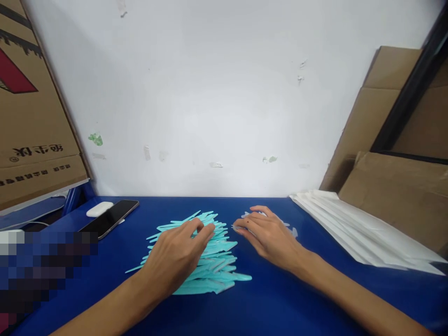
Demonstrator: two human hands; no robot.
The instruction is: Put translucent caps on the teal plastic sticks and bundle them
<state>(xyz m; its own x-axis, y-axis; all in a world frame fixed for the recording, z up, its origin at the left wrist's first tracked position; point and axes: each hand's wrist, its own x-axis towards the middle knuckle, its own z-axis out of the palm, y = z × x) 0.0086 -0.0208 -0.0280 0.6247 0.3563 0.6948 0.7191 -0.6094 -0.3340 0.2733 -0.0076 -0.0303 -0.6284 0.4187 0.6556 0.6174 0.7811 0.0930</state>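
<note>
A pile of thin turquoise strips (213, 268) with pointed ends lies in the middle of the blue table. My left hand (178, 247) is over the pile, thumb and forefinger brought together; whatever may be between the tips is hidden. To the right of the strips, my right hand (268, 231) pinches a small translucent piece (235, 227) between thumb and fingers. More small translucent pieces (294, 232) lie on the table behind and beside that hand, partly covered by it.
White paper sheets or envelopes (364, 233) are stacked at the right, beside cardboard (395, 196). At the left lie a phone (114, 218) and a white case (100, 209). A large carton (38, 112) stands beyond them. The white wall (217, 93) closes off the table's back edge.
</note>
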